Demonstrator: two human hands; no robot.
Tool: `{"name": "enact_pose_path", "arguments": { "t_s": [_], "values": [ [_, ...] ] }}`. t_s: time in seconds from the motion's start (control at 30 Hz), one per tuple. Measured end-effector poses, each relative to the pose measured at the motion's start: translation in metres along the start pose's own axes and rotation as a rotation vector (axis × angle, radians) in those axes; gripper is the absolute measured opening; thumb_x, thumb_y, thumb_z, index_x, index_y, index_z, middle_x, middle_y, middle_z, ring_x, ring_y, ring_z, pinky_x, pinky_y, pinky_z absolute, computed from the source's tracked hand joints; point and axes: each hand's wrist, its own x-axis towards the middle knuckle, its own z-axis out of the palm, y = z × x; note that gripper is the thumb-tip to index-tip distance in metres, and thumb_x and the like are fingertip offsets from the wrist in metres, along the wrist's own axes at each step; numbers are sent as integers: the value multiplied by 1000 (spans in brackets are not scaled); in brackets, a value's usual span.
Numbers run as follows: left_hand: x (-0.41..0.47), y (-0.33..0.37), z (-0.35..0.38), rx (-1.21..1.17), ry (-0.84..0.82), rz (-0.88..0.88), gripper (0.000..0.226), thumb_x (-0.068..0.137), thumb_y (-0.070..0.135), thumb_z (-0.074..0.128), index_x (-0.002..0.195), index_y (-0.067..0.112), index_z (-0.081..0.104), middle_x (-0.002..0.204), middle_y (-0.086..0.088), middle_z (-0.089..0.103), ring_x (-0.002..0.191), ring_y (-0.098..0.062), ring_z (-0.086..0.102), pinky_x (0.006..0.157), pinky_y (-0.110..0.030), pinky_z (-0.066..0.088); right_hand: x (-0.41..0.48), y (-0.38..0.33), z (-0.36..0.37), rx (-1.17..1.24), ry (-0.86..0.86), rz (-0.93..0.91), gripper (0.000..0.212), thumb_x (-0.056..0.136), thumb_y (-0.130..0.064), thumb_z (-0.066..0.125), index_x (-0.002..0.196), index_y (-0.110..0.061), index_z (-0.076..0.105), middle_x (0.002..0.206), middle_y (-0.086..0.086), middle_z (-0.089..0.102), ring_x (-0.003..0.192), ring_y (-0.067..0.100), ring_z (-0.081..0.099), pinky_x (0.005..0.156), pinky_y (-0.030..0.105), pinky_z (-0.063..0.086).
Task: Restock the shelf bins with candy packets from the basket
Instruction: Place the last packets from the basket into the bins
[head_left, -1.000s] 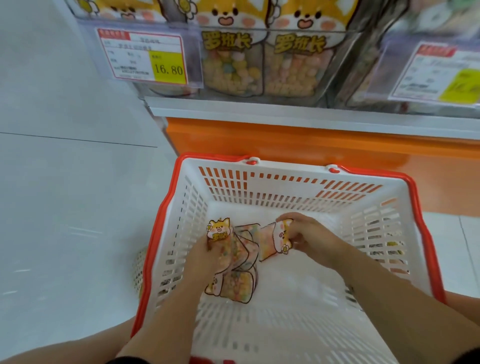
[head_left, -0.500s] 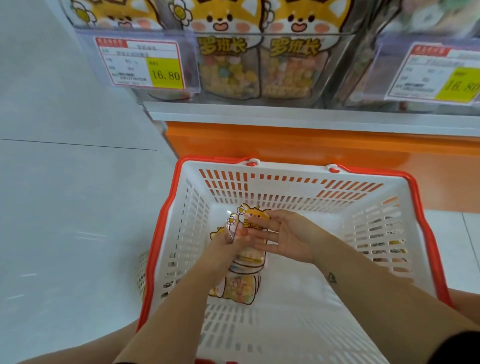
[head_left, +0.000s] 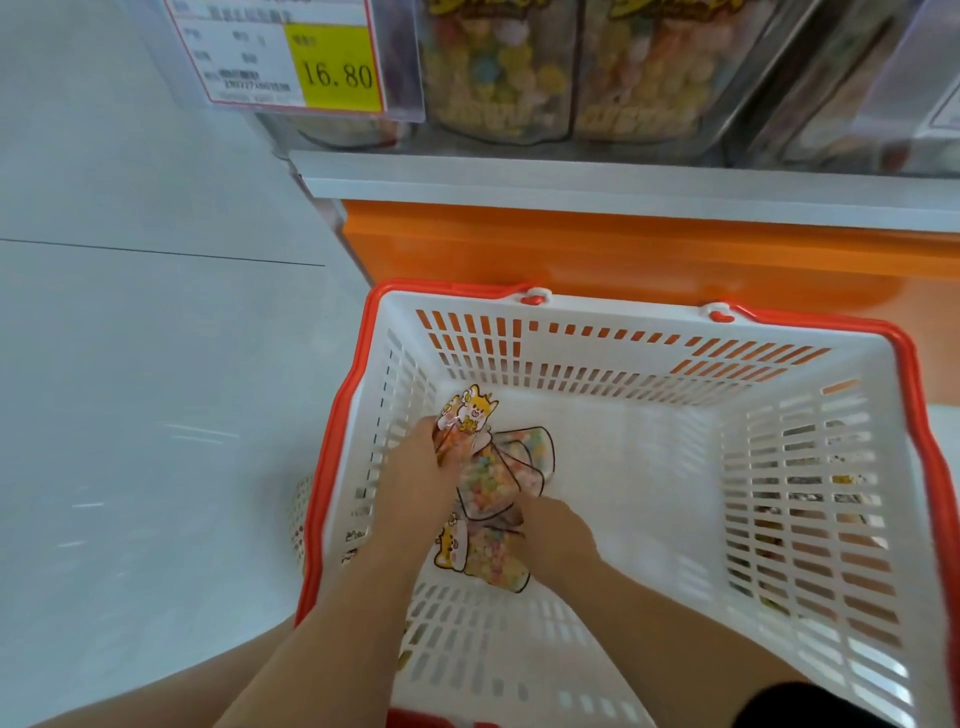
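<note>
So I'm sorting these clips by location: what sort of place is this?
Most likely a shop aisle. A price tag reading 16.80 hangs on a clear bin, candy packets stand stocked on the shelf, and a red-rimmed shopping basket holds more packets.

The basket (head_left: 623, 307) is open on top. The right half and far end of its floor lie bare, so a hand can pass there. The near-left corner is crowded: the left hand (head_left: 415, 467), the right hand (head_left: 556, 535) and the candy packets (head_left: 493, 483) sit close to the slotted left wall. Above, the 2 nearest shelf bins (head_left: 574, 78) look packed full, though blur hides any gap.
</note>
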Motion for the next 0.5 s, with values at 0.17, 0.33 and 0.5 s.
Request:
{"name": "enact_pose_path", "arguments": {
  "t_s": [0.17, 0.33, 0.5],
  "values": [
    [0, -7, 5, -66, -62, -96, 20, 101, 30, 58, 118, 20, 58, 98, 6, 66, 85, -9, 61, 63, -20, 40, -10, 12, -70, 152, -450, -164, 27, 82, -27, 74, 66, -17, 55, 72, -1, 52, 69, 16, 49, 62, 30, 41],
    [-2, 5, 9, -430, -76, -335, 10, 97, 26, 63, 105, 31, 59, 95, 11, 63, 89, -10, 60, 72, -29, 42, -35, 53, -156, 599, -280, -6, 11, 85, -21, 72, 86, -11, 69, 98, 12, 71, 85, 19, 69, 79, 31, 61],
    [-11, 16, 7, -818, -219, -663, 35, 83, 29, 73, 114, 11, 69, 109, -13, 74, 104, -36, 68, 96, -57, 52, -42, 15, -140, 329, 481, -193, 28, 85, -41, 71, 73, -21, 57, 78, -7, 60, 67, 9, 59, 60, 23, 53]
  ]
}}
